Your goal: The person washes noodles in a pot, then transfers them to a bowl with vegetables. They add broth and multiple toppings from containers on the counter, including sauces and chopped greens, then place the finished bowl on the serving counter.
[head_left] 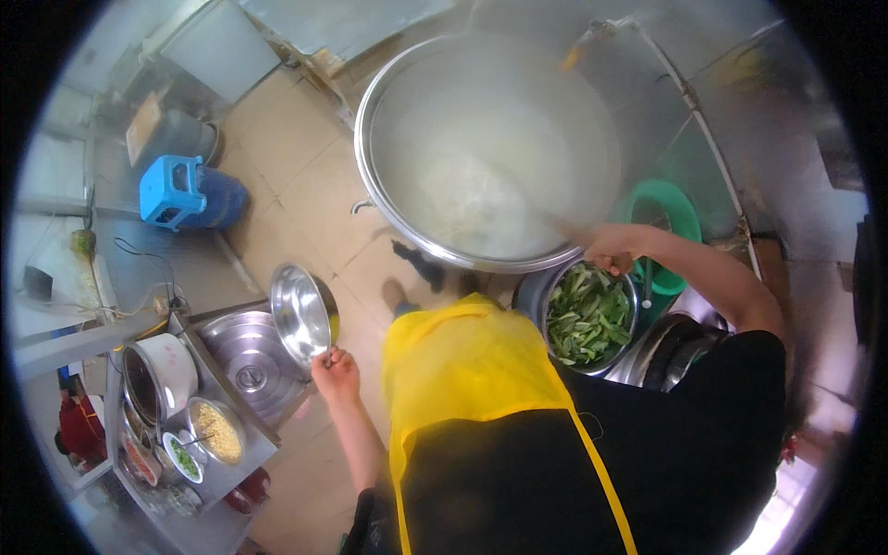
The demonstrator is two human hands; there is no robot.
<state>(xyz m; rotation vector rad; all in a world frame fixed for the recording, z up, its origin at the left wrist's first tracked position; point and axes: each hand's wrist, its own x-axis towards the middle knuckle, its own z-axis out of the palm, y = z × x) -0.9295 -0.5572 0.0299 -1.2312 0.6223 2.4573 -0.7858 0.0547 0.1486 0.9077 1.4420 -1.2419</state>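
Observation:
My left hand [337,374] grips the rim of a shiny stainless-steel bowl [301,313], tilted on its side with its hollow showing. My right hand [610,248] is closed at the near right rim of a very large round pot [363,148]. A blurred utensil [562,228] runs from that hand into the steam over the pot; its kind and far end are too hazy to tell. Pale, cloudy liquid with whitish strands [472,208] fills the pot. Just below my right hand, a metal pot holds cut green leafy vegetables [588,319].
A green plastic basin [682,217] stands at right. At left, a metal counter [222,384] carries a white pot [171,372], a bowl of yellowish bits [217,433] and a bowl of chopped greens [184,458]. A blue stool [172,191] stands farther back on the tiled floor [296,157].

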